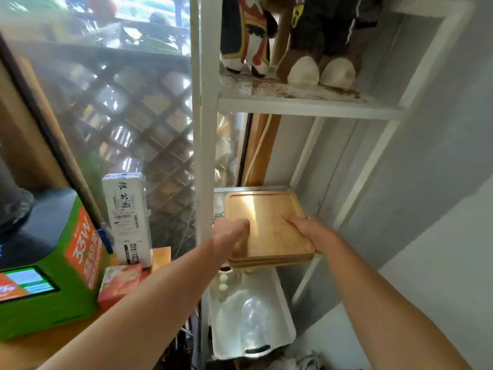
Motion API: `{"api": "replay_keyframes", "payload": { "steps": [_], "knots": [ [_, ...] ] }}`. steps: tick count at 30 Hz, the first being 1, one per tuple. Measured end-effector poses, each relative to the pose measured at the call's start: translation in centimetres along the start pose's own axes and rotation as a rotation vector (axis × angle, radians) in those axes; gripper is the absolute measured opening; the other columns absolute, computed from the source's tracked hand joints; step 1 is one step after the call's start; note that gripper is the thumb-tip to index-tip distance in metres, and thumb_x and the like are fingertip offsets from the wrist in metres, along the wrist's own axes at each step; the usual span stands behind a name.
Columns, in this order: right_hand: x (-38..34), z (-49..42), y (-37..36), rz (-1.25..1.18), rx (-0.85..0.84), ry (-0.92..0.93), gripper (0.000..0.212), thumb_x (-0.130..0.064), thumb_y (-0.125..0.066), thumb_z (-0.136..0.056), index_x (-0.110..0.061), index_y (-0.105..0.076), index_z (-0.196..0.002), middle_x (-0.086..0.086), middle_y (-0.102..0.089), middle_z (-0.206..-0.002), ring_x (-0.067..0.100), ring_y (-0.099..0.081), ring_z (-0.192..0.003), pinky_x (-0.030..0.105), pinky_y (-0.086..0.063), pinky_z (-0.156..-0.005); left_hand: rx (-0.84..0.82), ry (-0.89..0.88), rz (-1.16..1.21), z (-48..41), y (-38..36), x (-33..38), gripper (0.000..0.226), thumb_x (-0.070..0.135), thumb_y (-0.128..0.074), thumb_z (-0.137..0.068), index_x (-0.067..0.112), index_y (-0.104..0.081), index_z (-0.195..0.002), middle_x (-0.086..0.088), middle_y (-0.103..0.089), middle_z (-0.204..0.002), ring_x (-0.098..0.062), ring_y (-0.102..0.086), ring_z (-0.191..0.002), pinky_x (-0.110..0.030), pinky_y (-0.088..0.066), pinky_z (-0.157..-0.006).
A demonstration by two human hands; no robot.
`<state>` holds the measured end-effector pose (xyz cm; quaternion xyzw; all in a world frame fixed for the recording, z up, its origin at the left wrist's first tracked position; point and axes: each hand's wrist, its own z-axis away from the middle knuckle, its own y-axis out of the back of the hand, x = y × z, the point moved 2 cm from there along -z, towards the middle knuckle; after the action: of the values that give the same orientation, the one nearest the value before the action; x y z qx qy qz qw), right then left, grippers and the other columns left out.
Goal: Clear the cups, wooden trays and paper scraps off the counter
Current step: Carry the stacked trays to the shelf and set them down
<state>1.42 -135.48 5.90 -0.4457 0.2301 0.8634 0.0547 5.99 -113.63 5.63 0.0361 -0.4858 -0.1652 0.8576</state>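
A small stack of square wooden trays (266, 222) lies on the middle shelf of a white metal rack (206, 145), its near edge jutting past the shelf front. My left hand (230, 235) grips the stack's left near edge, thumb on top. Over on the stack's right near corner my right hand (310, 229) holds it with fingers resting on the top tray. No cups or paper scraps show on the counter part in view.
A white plastic bin (282, 316) with clear cups sits on the shelf below. Plush toys (293, 38) stand on the upper mesh shelf. Left of the rack, a wooden counter (162, 255) carries a green machine (53, 265), a white carton (128, 217) and a red box (120, 284).
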Motion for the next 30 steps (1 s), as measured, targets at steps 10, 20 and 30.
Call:
{"api": "replay_keyframes", "payload": {
  "steps": [10, 20, 30],
  "knots": [
    [-1.7, -5.3, -0.6, 0.067, -0.039, 0.043, 0.041, -0.042, -0.079, -0.079, -0.011, -0.064, -0.102, 0.01, -0.069, -0.095, 0.027, -0.066, -0.086, 0.038, -0.055, -0.069, 0.188, -0.022, -0.151, -2.4, -0.8, 1.4, 0.039, 0.024, -0.064, -0.09, 0.005, -0.052, -0.121, -0.015, -0.057, -0.116, -0.03, -0.059, -0.104, -0.042, -0.055, -0.092],
    [-1.1, -7.3, -0.5, 0.013, 0.089, 0.112, 0.047, -0.02, -0.075, -0.087, -0.008, -0.058, -0.13, -0.003, -0.063, -0.088, 0.013, -0.055, -0.073, 0.038, -0.048, -0.078, 0.322, 0.036, -0.294, -2.9, -2.4, 1.7, 0.043, 0.029, -0.061, -0.09, 0.007, -0.051, -0.125, -0.016, -0.04, -0.136, -0.032, -0.043, -0.118, -0.04, -0.042, -0.094],
    [-0.1, -4.9, -0.3, 0.015, 0.142, 0.147, 0.058, -0.018, -0.077, -0.085, -0.008, -0.054, -0.137, 0.006, -0.064, -0.115, 0.018, -0.059, -0.087, 0.033, -0.047, -0.079, 0.324, -0.014, -0.292, -1.7, -2.7, 0.2, 0.041, 0.025, -0.054, -0.097, 0.004, -0.047, -0.131, -0.017, -0.042, -0.137, -0.03, -0.045, -0.118, -0.038, -0.042, -0.096]
  ]
}}
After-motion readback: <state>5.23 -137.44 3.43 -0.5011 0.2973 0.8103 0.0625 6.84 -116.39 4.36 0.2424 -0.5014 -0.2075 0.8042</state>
